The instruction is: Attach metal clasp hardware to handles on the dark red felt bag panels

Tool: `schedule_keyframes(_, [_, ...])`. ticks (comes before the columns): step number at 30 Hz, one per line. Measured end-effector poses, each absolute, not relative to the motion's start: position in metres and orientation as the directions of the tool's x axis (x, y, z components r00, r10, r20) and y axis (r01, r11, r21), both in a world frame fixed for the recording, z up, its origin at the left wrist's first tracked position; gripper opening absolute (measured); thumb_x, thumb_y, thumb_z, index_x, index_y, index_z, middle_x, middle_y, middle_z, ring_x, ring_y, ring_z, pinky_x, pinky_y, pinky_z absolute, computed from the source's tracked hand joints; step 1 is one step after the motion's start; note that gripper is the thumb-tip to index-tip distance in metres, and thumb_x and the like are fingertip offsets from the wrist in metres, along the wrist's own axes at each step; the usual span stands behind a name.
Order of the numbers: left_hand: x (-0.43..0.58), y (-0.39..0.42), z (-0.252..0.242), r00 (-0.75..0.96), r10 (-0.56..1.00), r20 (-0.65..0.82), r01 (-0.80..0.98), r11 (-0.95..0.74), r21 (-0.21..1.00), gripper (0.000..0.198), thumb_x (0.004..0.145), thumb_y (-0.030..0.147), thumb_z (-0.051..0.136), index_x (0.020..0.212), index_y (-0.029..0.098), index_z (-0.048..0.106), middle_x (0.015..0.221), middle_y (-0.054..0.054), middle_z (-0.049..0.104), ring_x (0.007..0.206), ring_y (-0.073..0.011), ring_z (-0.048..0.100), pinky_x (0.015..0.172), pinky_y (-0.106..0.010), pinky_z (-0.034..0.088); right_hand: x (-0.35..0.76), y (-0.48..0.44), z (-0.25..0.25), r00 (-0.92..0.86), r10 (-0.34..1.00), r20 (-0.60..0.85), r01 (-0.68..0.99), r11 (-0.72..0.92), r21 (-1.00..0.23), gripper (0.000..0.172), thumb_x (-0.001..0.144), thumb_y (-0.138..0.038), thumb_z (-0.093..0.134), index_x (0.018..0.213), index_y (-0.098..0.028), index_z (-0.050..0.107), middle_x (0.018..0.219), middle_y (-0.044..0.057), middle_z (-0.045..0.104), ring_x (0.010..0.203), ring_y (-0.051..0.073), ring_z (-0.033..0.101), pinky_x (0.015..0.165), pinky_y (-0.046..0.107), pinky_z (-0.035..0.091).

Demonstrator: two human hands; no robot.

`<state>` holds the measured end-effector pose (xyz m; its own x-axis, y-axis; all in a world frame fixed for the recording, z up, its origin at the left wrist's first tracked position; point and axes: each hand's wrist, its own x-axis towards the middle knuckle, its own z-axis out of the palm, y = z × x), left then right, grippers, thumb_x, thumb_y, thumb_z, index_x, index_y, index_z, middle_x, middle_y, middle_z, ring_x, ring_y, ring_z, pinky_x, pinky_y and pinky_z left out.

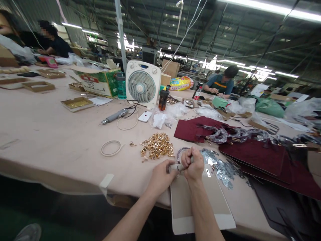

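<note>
Both my hands meet over the near edge of the table. My right hand (pixel 193 165) is closed in a fist round a pale grey tool handle (pixel 178 167). My left hand (pixel 160 174) is closed, pinching at the handle's left end; what it grips there is too small to name. Under my hands lies a flat tan board (pixel 198 207) that overhangs the table edge. A heap of small gold metal fittings (pixel 157 149) lies just beyond my left hand. A scatter of silvery metal pieces (pixel 220 167) lies to the right of my right hand.
Dark red fabric panels (pixel 253 152) with wrapped handles spread to the right. A white desk fan (pixel 142 83), a power screwdriver (pixel 114 116), a white phone (pixel 144 116), a dark bottle (pixel 163 98) and a cardboard box (pixel 99 81) stand further back. Other people work at the far left and far right.
</note>
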<state>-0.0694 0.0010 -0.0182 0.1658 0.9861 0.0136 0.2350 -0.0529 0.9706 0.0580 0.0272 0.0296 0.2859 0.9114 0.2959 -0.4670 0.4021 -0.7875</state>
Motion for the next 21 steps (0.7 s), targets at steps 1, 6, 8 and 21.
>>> schedule_keyframes(1, [-0.068,0.003,-0.018,0.151,0.988,-0.003,0.251,-0.035,0.967,0.038,0.078,0.019,0.069,0.115,0.020,0.076,0.101,-0.003,0.080,0.091,-0.0213,0.073,0.087,-0.031,0.057,0.056,0.030,0.027,0.280,0.913,0.297,-0.458,0.399,-0.795,0.038,0.095,-0.042,0.066,0.068,-0.020,0.051,0.048,-0.009,0.038,0.035,0.005,0.031,0.034,0.016,0.023])
schedule_keyframes(6, [-0.065,0.009,-0.017,0.133,0.989,-0.057,0.331,0.010,0.944,0.045,0.068,0.012,0.070,0.112,0.021,0.078,0.093,-0.001,0.079,0.080,-0.0200,0.070,0.074,-0.028,0.053,0.059,0.039,0.012,0.277,0.926,0.256,-0.439,0.359,-0.824,0.039,0.095,-0.043,0.065,0.068,-0.020,0.051,0.047,-0.010,0.039,0.034,0.005,0.031,0.033,0.015,0.024])
schedule_keyframes(8, [-0.065,0.009,-0.017,0.137,0.989,-0.063,0.350,0.011,0.937,0.046,0.068,0.012,0.071,0.113,0.021,0.078,0.090,-0.001,0.079,0.077,-0.0199,0.069,0.072,-0.029,0.052,0.060,0.042,0.009,0.269,0.936,0.229,-0.421,0.328,-0.846,0.039,0.095,-0.044,0.066,0.068,-0.020,0.051,0.047,-0.010,0.039,0.033,0.005,0.031,0.032,0.015,0.023])
schedule_keyframes(21, [-0.067,0.008,-0.013,0.188,0.982,-0.015,0.288,-0.040,0.957,0.046,0.069,0.006,0.063,0.108,0.023,0.079,0.105,-0.001,0.081,0.096,-0.0219,0.072,0.090,-0.031,0.054,0.055,0.043,0.008,0.185,0.958,0.221,-0.258,0.264,-0.929,0.041,0.097,-0.046,0.060,0.066,-0.022,0.049,0.047,-0.010,0.034,0.035,0.008,0.033,0.035,0.020,0.021])
